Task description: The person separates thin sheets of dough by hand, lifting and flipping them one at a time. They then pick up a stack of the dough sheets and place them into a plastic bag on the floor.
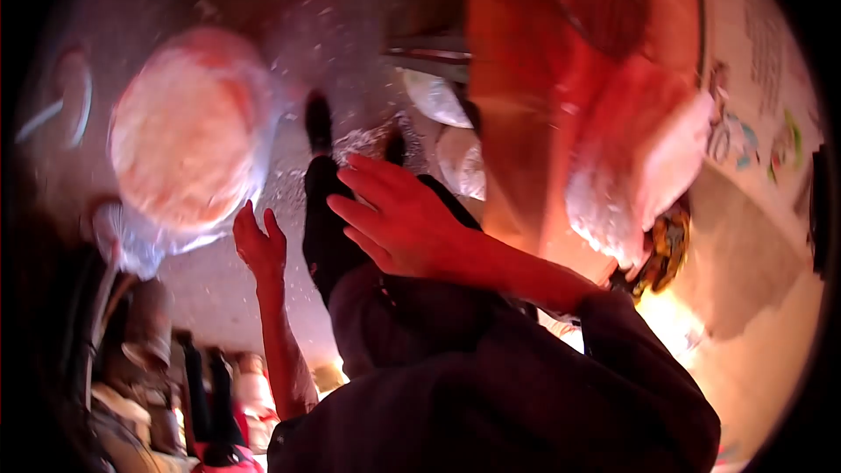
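Note:
My left hand (260, 243) is raised with its fingers apart and holds nothing. Just beside its fingertips stands a large round sack or tub (184, 131), lined with clear plastic and full of pale stuff I cannot identify. In front of my body, above my legs, my right hand (403, 221) is stretched out with spread fingers and nothing in it. To its right, a clear plastic bag (635, 158) with pale contents rests on a red-lit surface. Motion blur and strong red light hide finer detail.
A yellow and black object (670, 245) lies below the plastic bag. White printed sheeting (753, 79) covers the far right. Smaller pale bags (460, 158) sit on the floor past my right hand. Another person's dark legs (210, 390) show at lower left, near several containers.

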`<action>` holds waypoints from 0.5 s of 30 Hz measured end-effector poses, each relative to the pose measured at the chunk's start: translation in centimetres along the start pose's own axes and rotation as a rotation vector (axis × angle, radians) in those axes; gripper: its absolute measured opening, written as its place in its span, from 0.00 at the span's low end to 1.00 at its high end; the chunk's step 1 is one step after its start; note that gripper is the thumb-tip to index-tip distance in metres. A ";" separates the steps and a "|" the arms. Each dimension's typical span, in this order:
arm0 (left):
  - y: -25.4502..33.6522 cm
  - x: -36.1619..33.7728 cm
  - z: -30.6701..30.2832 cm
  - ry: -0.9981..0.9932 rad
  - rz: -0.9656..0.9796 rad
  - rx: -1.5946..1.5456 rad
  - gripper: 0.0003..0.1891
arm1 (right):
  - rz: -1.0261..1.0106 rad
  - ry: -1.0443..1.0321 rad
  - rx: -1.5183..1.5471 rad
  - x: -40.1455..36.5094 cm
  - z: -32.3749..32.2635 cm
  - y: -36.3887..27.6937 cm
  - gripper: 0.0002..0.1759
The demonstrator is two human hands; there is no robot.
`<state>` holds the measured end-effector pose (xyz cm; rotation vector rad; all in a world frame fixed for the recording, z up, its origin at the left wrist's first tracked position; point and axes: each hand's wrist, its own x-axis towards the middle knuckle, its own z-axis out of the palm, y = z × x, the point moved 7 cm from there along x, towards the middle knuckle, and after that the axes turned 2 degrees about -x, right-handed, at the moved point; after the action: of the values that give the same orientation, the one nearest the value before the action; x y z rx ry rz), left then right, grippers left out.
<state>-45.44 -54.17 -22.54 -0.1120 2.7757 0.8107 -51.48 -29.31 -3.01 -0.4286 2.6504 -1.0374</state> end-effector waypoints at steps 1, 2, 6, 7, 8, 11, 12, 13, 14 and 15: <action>3.5 1.0 -0.2 -0.019 0.037 -0.142 0.19 | 0.030 0.083 -0.030 -2.4 -3.0 -0.1 0.25; 6.5 1.7 0.4 -0.091 0.021 -0.356 0.18 | 0.051 0.165 -0.055 -5.0 -6.1 0.3 0.26; 24.4 2.5 1.0 -0.249 0.257 -0.752 0.18 | 0.424 0.459 -0.215 -16.6 -20.3 4.0 0.25; 28.5 1.8 1.8 -0.284 0.312 -0.794 0.18 | 0.497 0.577 -0.252 -21.0 -23.7 5.8 0.26; 33.7 1.1 1.4 -0.333 0.345 -0.897 0.21 | 0.590 0.697 -0.263 -25.9 -26.7 8.2 0.28; 44.2 -1.1 4.7 -0.415 0.323 -1.172 0.26 | 0.928 1.007 0.013 -42.2 -32.8 20.5 0.32; 46.9 -1.4 4.6 -0.521 0.271 -0.920 0.30 | 1.021 1.086 0.253 -47.4 -33.5 25.5 0.34; 49.0 -1.3 4.8 -0.568 0.269 -0.868 0.33 | 1.104 1.139 0.598 -51.9 -33.2 30.0 0.35; 50.6 -1.5 5.6 -0.623 0.263 -0.826 0.37 | 1.174 1.127 0.949 -54.8 -32.3 33.7 0.37; 51.6 -1.9 6.0 -0.562 0.289 -0.807 0.38 | 1.229 1.066 1.211 -56.5 -31.5 36.4 0.39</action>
<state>-49.66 -7.46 -0.07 0.3307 1.8335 1.6826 -16.68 36.06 1.79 2.0440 1.4433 -2.1519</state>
